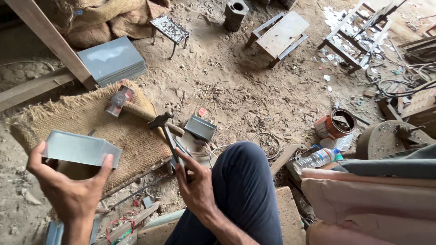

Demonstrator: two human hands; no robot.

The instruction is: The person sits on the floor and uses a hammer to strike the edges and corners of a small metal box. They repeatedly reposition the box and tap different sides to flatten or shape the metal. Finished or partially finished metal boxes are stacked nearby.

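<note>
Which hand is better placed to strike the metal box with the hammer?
The right hand: it already grips the hammer by its handle. The left hand is occupied holding the metal box up.

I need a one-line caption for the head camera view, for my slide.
Seated on a sandy workshop floor, the left hand holds a folded sheet-metal piece while the right hand grips a hammer.

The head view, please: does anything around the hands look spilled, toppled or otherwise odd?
Yes. A clear plastic bottle lies on its side by the rusty tin can, and pale scraps are strewn under the metal frame at the top right.
</note>
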